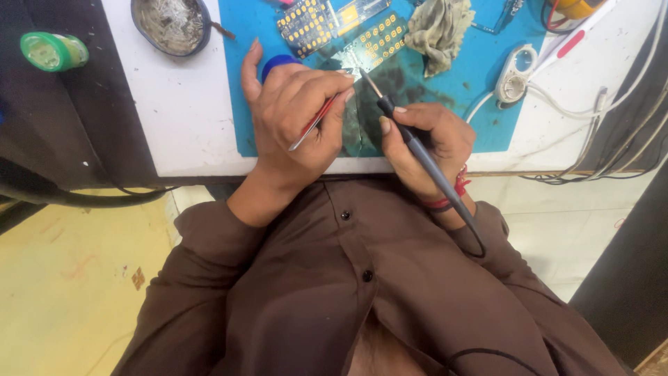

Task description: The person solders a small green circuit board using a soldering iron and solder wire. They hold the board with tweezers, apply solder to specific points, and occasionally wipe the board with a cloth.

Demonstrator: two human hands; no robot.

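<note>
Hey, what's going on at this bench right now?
A person in a brown shirt is working over a blue mat on a white table. The left hand holds red-handled tweezers; the right hand holds a grey soldering iron like a pen, tip pointing at a small circuit board with yellow pads. A crumpled cloth lies beyond it, and a round dish sits at the mat's left edge.

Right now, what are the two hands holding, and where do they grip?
The left hand pinches red-handled tweezers around their middle. The right hand holds a grey soldering iron like a pen, near its tip end.
</note>
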